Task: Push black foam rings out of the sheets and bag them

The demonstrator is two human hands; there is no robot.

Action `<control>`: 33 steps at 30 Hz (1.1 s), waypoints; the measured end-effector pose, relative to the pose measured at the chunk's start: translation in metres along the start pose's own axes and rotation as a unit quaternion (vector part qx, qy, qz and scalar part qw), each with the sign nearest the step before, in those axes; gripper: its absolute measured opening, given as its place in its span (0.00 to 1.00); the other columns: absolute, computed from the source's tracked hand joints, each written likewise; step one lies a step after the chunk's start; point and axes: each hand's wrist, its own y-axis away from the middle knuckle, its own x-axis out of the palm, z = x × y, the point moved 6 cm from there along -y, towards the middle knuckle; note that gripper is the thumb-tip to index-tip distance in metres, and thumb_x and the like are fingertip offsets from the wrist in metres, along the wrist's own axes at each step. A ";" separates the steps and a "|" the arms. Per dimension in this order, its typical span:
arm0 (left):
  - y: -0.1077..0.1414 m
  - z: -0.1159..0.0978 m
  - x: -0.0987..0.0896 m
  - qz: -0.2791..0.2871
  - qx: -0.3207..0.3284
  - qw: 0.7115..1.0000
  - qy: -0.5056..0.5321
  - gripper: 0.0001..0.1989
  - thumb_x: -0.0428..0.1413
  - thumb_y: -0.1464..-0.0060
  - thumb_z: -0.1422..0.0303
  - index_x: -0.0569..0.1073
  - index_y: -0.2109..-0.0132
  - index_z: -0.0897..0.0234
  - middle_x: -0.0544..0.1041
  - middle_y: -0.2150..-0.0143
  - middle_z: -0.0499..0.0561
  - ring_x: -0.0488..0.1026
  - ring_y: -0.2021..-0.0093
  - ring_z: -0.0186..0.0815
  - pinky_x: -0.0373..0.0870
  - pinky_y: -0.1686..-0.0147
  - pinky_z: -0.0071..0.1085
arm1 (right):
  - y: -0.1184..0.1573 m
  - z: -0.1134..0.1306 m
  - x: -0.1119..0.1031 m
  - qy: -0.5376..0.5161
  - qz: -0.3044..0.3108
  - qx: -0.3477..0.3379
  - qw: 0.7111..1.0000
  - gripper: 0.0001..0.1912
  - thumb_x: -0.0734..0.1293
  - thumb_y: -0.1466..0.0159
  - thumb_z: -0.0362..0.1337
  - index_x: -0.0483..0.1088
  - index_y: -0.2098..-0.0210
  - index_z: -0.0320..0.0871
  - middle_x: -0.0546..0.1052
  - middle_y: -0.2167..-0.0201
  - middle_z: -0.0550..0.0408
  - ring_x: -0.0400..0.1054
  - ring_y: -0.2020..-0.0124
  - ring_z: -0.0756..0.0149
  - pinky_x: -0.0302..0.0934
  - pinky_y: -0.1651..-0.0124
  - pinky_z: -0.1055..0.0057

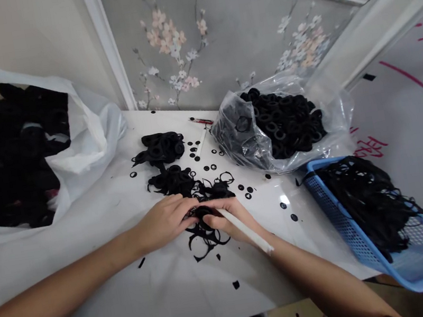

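Note:
At the middle of the table both hands meet over a small black ring-shaped piece, which looks like rubber. My left hand pinches it from the left, fingers closed. My right hand grips its other side and also holds a thin white stick that slants back over the wrist. The stick's front end is hidden by the fingers. Thin black scrap loops lie under and in front of the hands. Just beyond them sits a pile of black rings and scraps.
Another black ring pile lies farther back, near small black discs and a red cutter knife. A clear bag of black rings stands back right. A blue basket holds black scraps. A white bag of black pieces is left.

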 end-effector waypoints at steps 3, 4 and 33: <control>0.000 -0.003 -0.002 -0.013 0.011 1.000 -0.012 0.12 0.45 0.33 0.63 0.69 0.59 0.65 0.72 0.69 0.49 0.69 0.70 0.34 0.64 0.68 0.29 | 0.001 0.003 0.001 0.012 0.009 -0.013 1.000 0.15 0.64 0.42 0.36 0.79 0.59 0.42 0.68 0.77 0.60 0.55 0.75 0.72 0.52 0.71 0.74; 0.000 -0.005 -0.003 -0.011 0.021 1.000 -0.011 0.12 0.45 0.33 0.64 0.70 0.59 0.65 0.72 0.69 0.49 0.69 0.70 0.34 0.64 0.68 0.29 | 0.001 0.003 0.001 0.020 0.015 -0.015 1.000 0.15 0.64 0.42 0.36 0.79 0.59 0.42 0.68 0.77 0.60 0.54 0.76 0.72 0.52 0.72 0.75; -0.007 -0.035 -0.050 -0.194 0.022 0.978 0.068 0.19 0.56 0.40 0.73 0.67 0.42 0.58 0.69 0.50 0.55 0.70 0.51 0.38 0.73 0.58 0.32 | 0.009 0.006 -0.020 -0.432 0.053 0.085 0.896 0.23 0.70 0.44 0.46 0.74 0.53 0.39 0.81 0.64 0.48 0.66 0.78 0.75 0.66 0.72 0.77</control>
